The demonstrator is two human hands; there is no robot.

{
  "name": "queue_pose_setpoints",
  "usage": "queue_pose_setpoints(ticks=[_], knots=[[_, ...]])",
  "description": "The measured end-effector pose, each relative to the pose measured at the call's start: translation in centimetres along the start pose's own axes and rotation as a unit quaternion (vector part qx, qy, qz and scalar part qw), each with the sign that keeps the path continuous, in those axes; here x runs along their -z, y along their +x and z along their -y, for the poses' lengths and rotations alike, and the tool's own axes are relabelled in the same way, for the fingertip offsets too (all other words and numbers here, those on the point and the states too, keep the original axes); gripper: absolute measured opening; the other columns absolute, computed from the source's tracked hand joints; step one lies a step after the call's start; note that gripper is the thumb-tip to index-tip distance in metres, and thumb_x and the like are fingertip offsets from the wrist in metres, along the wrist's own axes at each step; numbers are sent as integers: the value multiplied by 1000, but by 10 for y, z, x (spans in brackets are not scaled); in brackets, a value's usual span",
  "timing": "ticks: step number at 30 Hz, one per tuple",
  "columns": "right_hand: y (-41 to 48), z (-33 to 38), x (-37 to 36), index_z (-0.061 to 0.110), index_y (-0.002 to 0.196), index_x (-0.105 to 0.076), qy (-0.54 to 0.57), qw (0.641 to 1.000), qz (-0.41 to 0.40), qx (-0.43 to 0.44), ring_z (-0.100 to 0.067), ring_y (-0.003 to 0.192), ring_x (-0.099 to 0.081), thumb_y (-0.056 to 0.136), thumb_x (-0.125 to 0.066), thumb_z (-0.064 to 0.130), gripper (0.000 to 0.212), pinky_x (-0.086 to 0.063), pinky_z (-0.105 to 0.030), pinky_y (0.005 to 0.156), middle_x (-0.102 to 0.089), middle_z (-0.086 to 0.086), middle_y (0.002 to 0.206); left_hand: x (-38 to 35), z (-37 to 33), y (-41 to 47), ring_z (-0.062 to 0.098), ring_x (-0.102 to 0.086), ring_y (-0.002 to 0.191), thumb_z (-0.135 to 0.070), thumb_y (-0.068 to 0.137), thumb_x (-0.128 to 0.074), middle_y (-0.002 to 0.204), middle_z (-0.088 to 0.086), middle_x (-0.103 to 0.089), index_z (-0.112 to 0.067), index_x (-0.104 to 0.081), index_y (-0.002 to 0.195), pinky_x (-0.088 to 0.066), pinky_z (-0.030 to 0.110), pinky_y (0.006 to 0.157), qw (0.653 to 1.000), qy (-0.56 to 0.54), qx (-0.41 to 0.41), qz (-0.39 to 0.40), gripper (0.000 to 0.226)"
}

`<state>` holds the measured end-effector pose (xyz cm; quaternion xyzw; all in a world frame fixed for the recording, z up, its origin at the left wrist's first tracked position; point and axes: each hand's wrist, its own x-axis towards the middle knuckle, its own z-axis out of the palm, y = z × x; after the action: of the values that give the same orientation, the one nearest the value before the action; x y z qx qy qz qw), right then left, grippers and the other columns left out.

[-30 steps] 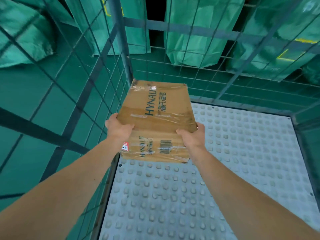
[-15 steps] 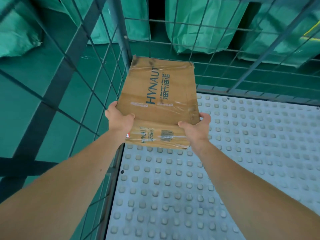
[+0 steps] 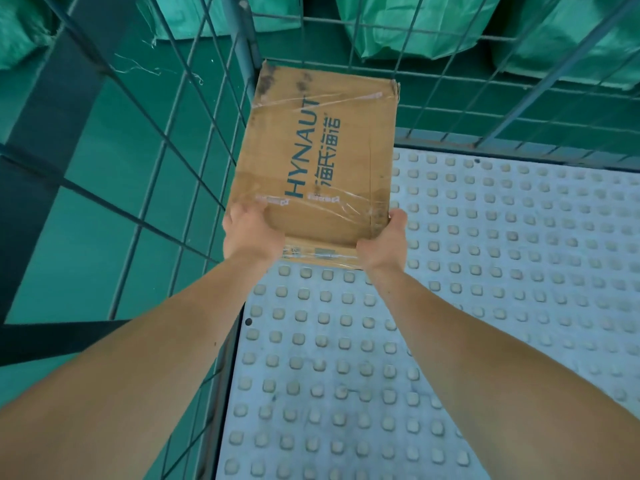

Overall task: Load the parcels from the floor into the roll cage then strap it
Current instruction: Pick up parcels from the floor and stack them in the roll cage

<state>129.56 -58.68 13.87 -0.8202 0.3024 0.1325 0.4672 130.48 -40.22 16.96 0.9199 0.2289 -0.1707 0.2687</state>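
Observation:
A flat brown cardboard parcel (image 3: 322, 157) printed HYNAUT and wrapped with clear tape lies low in the far left corner of the roll cage. My left hand (image 3: 251, 233) grips its near left corner, thumb on top. My right hand (image 3: 382, 242) holds the near right corner in the same way. The cage has a grey studded floor (image 3: 467, 306) and wire mesh walls (image 3: 194, 140). Whether the parcel's far end touches the floor is hidden.
Green woven sacks (image 3: 415, 26) lean outside the back mesh, and another sack (image 3: 20, 29) sits at the top left. The green ground (image 3: 86, 202) shows through the left wall. The cage post (image 3: 242, 46) stands right behind the parcel.
Both hands have carried the parcel forward and down into the cage's far left corner. Its top face now lies flatter and its near side is mostly hidden.

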Motion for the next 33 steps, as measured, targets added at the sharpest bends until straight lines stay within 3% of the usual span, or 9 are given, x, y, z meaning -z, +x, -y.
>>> queue_pose_setpoints(ticks=[6, 11, 15, 18, 20, 25, 28, 31, 33], knots=[[3, -2, 6, 17, 135, -37, -61, 998, -6, -10, -15, 56, -47, 86, -54, -3, 55, -37, -27, 45, -51, 2, 74, -6, 0, -1, 25, -7, 145, -3, 86, -44, 158, -1, -12, -21, -30, 151, -35, 37, 98, 999, 28, -13, 43, 69], [1, 8, 20, 30, 148, -35, -56, 997, 40, -18, -27, 92, -65, 84, -59, 8, 72, -55, -37, 65, -53, -4, 132, -7, -4, -6, 34, -21, 140, -12, 83, -47, 154, 0, -21, -17, -38, 145, -39, 33, 90, 996, 11, -31, 82, 63], [-28, 13, 43, 34, 158, -15, -57, 991, 118, -8, -26, 108, -62, 87, -59, 18, 86, -58, -39, 82, -37, -3, 150, -8, -10, -34, 28, -59, 86, -12, 88, -48, 136, 18, -47, -14, -41, 141, -51, 32, 57, 992, -74, -27, 102, 53], [-57, 17, 72, 28, 155, -28, -32, 993, 113, 34, -27, 118, -57, 93, -57, 12, 70, -54, -29, 76, -37, -5, 149, -4, -23, -64, 14, -39, 47, -8, 95, -46, 86, 15, -60, -15, -28, 152, -30, 22, 40, 983, -135, 7, 121, 60], [-79, 22, 94, 26, 150, -38, 5, 992, 123, 35, -23, 119, -56, 95, -58, 12, 60, -49, -22, 68, -44, -5, 142, 4, -38, -86, 13, -37, 49, -10, 96, -46, 70, 1, -49, -15, -28, 152, -32, 24, 44, 979, -165, 21, 121, 59], [-132, 34, 148, 26, 149, -39, 28, 992, 115, 47, -10, 115, -52, 92, -64, 21, 63, -48, -23, 85, -48, 3, 144, 35, -80, -155, 10, -47, 69, -9, 97, -48, 98, -4, -54, -13, -45, 139, -34, 17, 53, 974, -197, 7, 109, 42], [-172, 45, 189, 22, 147, -42, 41, 991, 115, 49, -8, 111, -53, 93, -64, 20, 58, -44, -13, 75, -49, 4, 144, 62, -102, -205, 6, -45, 75, -7, 97, -46, 99, -8, -51, -24, -49, 118, -29, 9, 54, 970, -213, -7, 116, 27], [-219, 55, 231, 18, 144, -44, 50, 990, 121, 48, -16, 134, -47, 93, -65, 22, 56, -43, -30, 103, -47, 0, 147, 95, -124, -263, 7, -51, 90, -4, 97, -43, 111, -3, -54, -17, -52, 128, -37, 16, 67, 970, -207, -47, 120, 35], [-245, 61, 253, 19, 144, -45, 61, 990, 126, 37, -16, 131, -48, 92, -65, 22, 55, -42, -30, 100, -47, -1, 147, 114, -135, -298, 7, -47, 78, -1, 94, -42, 94, -6, -50, -27, -52, 103, -36, 17, 62, 969, -208, -53, 120, 29]])
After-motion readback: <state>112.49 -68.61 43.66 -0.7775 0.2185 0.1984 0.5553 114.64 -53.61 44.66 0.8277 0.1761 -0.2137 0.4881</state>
